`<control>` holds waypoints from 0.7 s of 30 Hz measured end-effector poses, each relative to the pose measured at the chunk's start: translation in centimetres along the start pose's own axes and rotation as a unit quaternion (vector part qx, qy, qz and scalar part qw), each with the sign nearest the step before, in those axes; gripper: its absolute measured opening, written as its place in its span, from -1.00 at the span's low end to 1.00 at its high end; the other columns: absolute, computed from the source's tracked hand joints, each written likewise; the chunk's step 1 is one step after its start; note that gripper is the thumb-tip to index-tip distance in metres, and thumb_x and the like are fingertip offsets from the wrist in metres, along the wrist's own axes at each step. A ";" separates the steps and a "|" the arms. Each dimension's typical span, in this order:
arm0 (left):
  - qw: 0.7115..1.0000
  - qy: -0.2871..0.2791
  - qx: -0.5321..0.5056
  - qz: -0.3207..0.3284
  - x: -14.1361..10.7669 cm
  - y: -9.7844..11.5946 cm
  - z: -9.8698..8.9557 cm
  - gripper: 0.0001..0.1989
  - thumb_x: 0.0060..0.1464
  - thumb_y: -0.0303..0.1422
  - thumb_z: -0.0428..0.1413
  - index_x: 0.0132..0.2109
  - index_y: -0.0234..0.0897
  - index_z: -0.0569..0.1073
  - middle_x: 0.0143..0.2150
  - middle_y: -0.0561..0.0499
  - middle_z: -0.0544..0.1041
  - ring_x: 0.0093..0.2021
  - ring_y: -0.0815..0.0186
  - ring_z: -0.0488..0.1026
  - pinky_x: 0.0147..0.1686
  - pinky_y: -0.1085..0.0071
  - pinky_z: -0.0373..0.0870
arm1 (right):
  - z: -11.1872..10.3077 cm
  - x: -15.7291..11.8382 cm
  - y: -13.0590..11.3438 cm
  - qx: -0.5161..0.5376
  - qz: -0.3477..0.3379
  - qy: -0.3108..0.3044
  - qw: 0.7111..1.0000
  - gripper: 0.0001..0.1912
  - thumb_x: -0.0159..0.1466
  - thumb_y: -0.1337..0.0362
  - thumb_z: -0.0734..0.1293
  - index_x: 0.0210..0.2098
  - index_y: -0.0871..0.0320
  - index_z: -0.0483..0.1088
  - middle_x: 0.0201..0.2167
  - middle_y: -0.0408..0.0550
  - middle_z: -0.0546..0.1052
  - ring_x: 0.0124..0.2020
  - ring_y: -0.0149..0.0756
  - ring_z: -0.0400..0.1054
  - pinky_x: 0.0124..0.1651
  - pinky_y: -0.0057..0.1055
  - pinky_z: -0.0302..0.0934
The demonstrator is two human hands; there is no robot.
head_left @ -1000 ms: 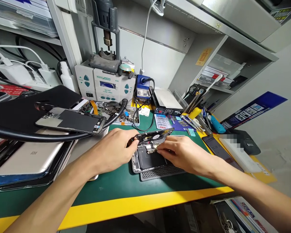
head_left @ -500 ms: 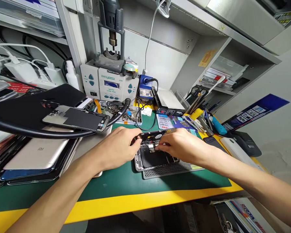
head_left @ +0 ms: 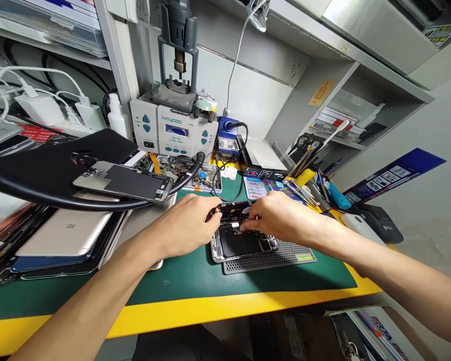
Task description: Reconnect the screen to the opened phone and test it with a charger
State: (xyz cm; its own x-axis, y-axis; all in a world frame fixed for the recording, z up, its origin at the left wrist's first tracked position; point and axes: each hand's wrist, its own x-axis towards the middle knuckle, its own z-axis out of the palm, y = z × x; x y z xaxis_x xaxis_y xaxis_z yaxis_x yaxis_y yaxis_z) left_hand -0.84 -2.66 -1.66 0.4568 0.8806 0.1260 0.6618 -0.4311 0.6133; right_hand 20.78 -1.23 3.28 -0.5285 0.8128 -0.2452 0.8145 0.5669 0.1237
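An opened smartphone [head_left: 242, 243] lies on a grey perforated pad [head_left: 270, 258], its inner parts bare. Its screen panel [head_left: 231, 211] is tilted up along the far edge of the body. My left hand [head_left: 193, 220] pinches the left end of that panel between thumb and fingers. Over the phone's middle, my right hand [head_left: 272, 215] has its fingers bent together at the small connector area near the panel's lower edge. Whether those fingertips hold a part is hidden.
Stacked phones [head_left: 65, 230] and a loose screen [head_left: 124, 180] are at left, crossed by a thick black hose [head_left: 60, 200]. Behind stand a hot air station [head_left: 175, 130] and a tray of small parts [head_left: 210, 175]. Screwdrivers [head_left: 302, 193] lie at right.
The camera view has shifted slightly. Both hands stay at the phone, and my right hand sits a little farther left over it, showing more of the phone's right side.
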 end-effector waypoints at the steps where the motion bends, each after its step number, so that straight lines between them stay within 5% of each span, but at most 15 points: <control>1: 1.000 -0.002 0.000 0.000 0.0 0.0 0.0 -0.68 0.26 -0.31 -0.02 -0.47 -0.21 0.16 -0.57 0.16 0.27 -0.54 0.39 0.08 -0.49 0.39 0.02 | -0.2 0.2 -0.1 -0.002 0.002 -0.008 1.000 -0.66 0.30 0.06 0.44 -0.47 0.16 0.59 -0.61 -0.08 0.52 -0.58 -0.40 0.31 -0.50 -0.41 -0.09; 8: 1.000 -0.005 -0.002 -0.002 -0.1 -0.2 0.0 -0.69 0.24 -0.32 0.00 -0.48 -0.21 0.16 -0.56 0.14 0.32 -0.54 0.40 0.12 -0.49 0.39 0.04 | -1.1 0.8 -0.2 -0.007 0.007 -0.045 0.999 -0.63 0.29 0.01 0.44 -0.43 0.20 0.60 -0.59 -0.04 0.53 -0.60 -0.40 0.29 -0.52 -0.43 -0.06; 15: 1.000 0.000 -0.004 0.000 0.1 -0.1 0.0 -0.68 0.23 -0.32 0.01 -0.49 -0.21 0.15 -0.59 0.14 0.28 -0.55 0.41 0.10 -0.50 0.38 0.01 | -1.2 -0.1 -0.6 -0.007 -0.017 -0.040 0.999 -0.72 0.34 0.16 0.40 -0.42 0.19 0.59 -0.58 -0.06 0.54 -0.59 -0.41 0.30 -0.51 -0.42 -0.09; 21: 1.000 0.002 -0.009 0.006 -0.1 0.0 -0.1 -0.70 0.22 -0.32 0.00 -0.48 -0.21 0.16 -0.58 0.14 0.27 -0.55 0.40 0.09 -0.50 0.38 0.01 | -0.7 -0.9 -0.9 -0.009 -0.045 -0.017 0.999 -0.75 0.39 0.21 0.35 -0.33 0.20 0.58 -0.42 0.00 0.62 -0.43 -0.34 0.45 -0.42 -0.43 0.02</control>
State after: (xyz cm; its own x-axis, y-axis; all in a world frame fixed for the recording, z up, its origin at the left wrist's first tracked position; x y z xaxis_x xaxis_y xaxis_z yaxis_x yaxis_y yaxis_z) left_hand -0.92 -2.69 -1.63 0.4615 0.8766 0.1366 0.6457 -0.4375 0.6258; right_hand 20.39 -2.35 4.10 -0.5913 0.7534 -0.2877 0.7589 0.6405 0.1173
